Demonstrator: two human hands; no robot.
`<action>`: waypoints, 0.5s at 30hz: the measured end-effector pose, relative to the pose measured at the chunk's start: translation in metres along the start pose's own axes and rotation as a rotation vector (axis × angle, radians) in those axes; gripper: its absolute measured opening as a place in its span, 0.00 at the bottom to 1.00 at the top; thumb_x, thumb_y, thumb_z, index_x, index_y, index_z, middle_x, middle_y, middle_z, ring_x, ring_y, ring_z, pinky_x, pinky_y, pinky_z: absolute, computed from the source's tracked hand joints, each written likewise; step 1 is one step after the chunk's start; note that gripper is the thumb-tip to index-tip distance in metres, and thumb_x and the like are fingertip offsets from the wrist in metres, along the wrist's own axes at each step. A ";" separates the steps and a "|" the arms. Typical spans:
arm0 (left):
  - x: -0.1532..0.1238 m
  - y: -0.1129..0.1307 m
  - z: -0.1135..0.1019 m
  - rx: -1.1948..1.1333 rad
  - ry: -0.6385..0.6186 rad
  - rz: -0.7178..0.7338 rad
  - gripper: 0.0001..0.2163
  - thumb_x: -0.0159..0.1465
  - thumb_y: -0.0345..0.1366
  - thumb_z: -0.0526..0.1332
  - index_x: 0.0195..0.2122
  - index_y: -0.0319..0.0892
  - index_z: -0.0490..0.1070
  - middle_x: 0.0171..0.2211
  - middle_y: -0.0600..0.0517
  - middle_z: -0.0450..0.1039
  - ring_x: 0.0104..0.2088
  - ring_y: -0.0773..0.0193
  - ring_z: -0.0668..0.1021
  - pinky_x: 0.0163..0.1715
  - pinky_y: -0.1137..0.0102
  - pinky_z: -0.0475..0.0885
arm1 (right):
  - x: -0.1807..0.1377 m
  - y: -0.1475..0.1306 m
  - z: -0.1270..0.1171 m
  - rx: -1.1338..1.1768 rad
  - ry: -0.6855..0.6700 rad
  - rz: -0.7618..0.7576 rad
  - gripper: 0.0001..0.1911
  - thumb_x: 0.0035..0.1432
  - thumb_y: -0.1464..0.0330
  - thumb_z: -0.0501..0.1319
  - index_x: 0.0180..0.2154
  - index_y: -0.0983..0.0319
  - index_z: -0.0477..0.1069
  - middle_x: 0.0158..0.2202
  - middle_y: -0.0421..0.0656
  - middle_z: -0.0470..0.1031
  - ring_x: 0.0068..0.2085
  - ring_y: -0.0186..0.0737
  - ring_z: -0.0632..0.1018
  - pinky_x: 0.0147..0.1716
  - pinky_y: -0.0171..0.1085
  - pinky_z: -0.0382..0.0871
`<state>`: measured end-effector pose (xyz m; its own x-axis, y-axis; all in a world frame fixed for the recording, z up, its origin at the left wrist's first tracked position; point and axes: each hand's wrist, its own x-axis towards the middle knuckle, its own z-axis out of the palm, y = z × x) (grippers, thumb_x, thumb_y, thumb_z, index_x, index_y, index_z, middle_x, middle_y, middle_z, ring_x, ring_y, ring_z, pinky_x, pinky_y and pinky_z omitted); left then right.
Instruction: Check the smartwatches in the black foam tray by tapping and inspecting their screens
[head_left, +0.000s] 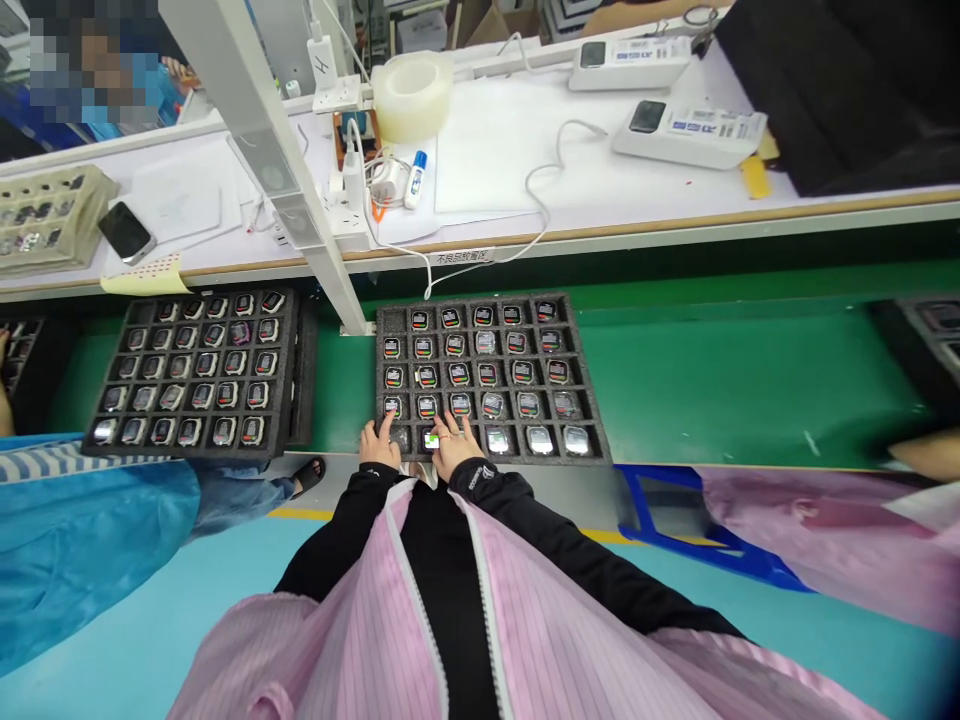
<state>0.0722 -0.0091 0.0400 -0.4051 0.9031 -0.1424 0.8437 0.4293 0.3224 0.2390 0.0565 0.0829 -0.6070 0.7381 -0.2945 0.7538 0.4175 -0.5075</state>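
Observation:
A dark foam tray (589, 400) with square compartments lies in front of me, holding rows of square smartwatches, many with lit screens. My left hand (380, 445) rests at the tray's near left corner, its index finger stretched out to a smartwatch (392, 405) in the second row from me. Over the nearest row is my right hand (454, 448), fingers stretched forward and apart, beside a smartwatch (431, 440) with a bright white and green screen. That hand partly covers the nearest row. Neither hand is wrapped around anything.
A second foam tray of watches (287, 400) sits on the green bench (712, 380) to my left, near a co-worker's blue sleeve (97, 540). Ahead, a white post (277, 170) rises by a shelf with tape (412, 95) and cables. Another person's arm (926, 452) reaches in at right.

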 end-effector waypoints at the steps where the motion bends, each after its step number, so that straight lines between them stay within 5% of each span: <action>1: 0.000 0.000 0.000 -0.003 0.001 0.005 0.32 0.55 0.25 0.55 0.63 0.51 0.62 0.53 0.42 0.61 0.51 0.49 0.69 0.53 0.59 0.67 | 0.000 0.000 0.000 0.000 0.007 -0.002 0.30 0.49 0.75 0.56 0.56 0.75 0.63 0.62 0.61 0.63 0.68 0.56 0.54 0.66 0.59 0.36; 6: 0.001 0.000 0.002 -0.015 0.006 0.007 0.31 0.56 0.25 0.54 0.62 0.51 0.62 0.50 0.42 0.61 0.51 0.51 0.69 0.53 0.60 0.67 | -0.001 -0.003 -0.004 0.011 0.104 -0.040 0.25 0.53 0.75 0.52 0.53 0.76 0.65 0.63 0.60 0.61 0.68 0.54 0.53 0.67 0.56 0.38; 15: 0.001 0.001 0.002 -0.022 0.011 -0.001 0.31 0.56 0.25 0.54 0.62 0.51 0.62 0.50 0.42 0.62 0.51 0.50 0.69 0.53 0.60 0.67 | -0.004 0.003 0.003 -0.004 0.050 0.012 0.28 0.52 0.75 0.54 0.56 0.76 0.62 0.59 0.61 0.67 0.67 0.54 0.58 0.66 0.58 0.38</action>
<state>0.0732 -0.0079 0.0378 -0.4097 0.9026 -0.1321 0.8356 0.4294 0.3427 0.2423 0.0531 0.0801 -0.5850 0.7683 -0.2599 0.7618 0.4107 -0.5009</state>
